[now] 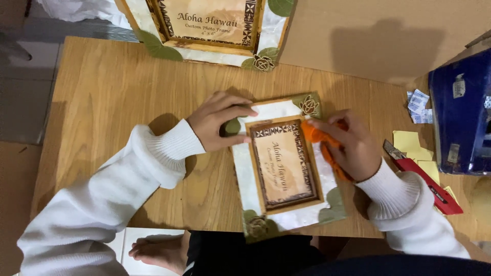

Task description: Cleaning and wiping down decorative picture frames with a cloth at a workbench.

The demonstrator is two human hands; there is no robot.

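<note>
The photo frame [284,166] lay flat near the desk's [102,102] front edge. Left hand [220,121] pressed open-fingered on its upper-left corner; right hand [350,145] clutched an orange cloth [313,134] at its right border. Bare wood stretched leftward; a red box cutter [427,184] crowded the right.

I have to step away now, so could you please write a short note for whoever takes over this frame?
Left hand presses flat on the photo frame's upper left edge, steadying it on the wooden table.
Right hand holds an orange cloth against the frame's right border, near the top.
Red utility knife lies to the right; a second frame sits at the far edge.
How much is wiped cannot be told.
</note>
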